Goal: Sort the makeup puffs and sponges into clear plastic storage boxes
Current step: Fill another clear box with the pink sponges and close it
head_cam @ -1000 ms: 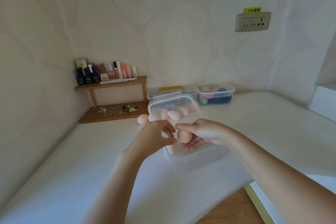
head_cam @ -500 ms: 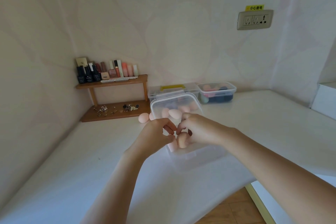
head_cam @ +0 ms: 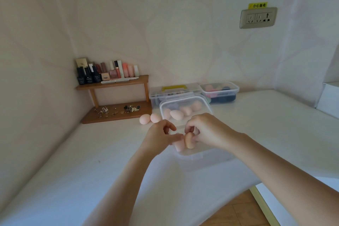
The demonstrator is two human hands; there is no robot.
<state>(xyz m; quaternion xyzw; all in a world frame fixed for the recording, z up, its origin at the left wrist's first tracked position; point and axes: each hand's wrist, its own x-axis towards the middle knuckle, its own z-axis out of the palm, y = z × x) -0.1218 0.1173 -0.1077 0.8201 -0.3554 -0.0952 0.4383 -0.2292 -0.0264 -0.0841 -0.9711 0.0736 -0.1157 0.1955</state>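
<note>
White counter (head_cam: 91, 170); clear boxes (head_cam: 219, 90), sponges (head_cam: 145, 119), wooden rack (head_cam: 117, 115)

The right hand (head_cam: 207, 129) now sits knuckles-up over the peach sponge (head_cam: 189, 141), pinching it from above instead of cradling it from beneath, and is closer to the left hand (head_cam: 159, 134) at the near-left end of the clear box (head_cam: 201, 154).

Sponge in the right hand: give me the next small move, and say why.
Probably lower it and let go. The right hand pinches the sponge over the open box, beside a second sponge already inside. Two loose sponges wait on the table.
</note>
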